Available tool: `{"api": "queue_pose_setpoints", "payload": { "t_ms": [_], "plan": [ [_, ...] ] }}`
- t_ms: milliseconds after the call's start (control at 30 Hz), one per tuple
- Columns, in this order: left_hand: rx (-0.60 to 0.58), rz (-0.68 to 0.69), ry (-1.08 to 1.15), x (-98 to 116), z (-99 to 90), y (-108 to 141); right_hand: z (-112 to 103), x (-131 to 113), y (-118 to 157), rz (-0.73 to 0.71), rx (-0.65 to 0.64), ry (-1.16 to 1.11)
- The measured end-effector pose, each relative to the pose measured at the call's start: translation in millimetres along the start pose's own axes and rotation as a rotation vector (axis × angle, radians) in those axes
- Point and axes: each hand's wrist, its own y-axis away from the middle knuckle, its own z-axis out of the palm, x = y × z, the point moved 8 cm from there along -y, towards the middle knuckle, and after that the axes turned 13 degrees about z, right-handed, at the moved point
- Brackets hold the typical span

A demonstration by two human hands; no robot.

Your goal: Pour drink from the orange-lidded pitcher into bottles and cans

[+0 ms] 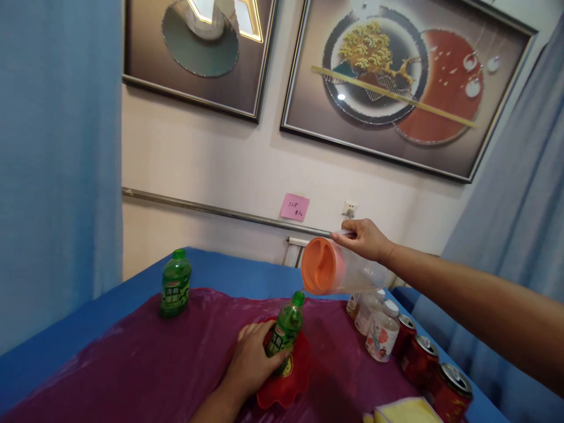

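Observation:
My left hand (252, 359) is wrapped around a green bottle (288, 323), which leans slightly to the right above a red scalloped plate (282, 395). In my right hand (366, 239) is the handle of a clear pitcher (359, 273) with an orange lid (321, 267). The pitcher is tipped onto its side, its lid facing left. Its lower lid edge sits just over the mouth of the bottle, and a thin trickle seems to show between them. How full the pitcher is, I cannot tell.
Another green bottle (175, 285) stands at the left on the purple sheet (132, 358). Along the right are several clear bottles with white caps (382, 332) and red cans (450, 392). A folded yellow cloth (405, 411) lies at the front right. Blue curtains (61, 147) hang at both sides.

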Motion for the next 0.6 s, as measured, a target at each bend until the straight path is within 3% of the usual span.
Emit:
{"api": "queue_pose_setpoints", "payload": {
  "t_ms": [600],
  "plan": [
    [-0.028,0.002,0.0,-2.6,3.5,0.5,1.2,2.8,-0.3,0.004,-0.009,0.016]
  ]
}}
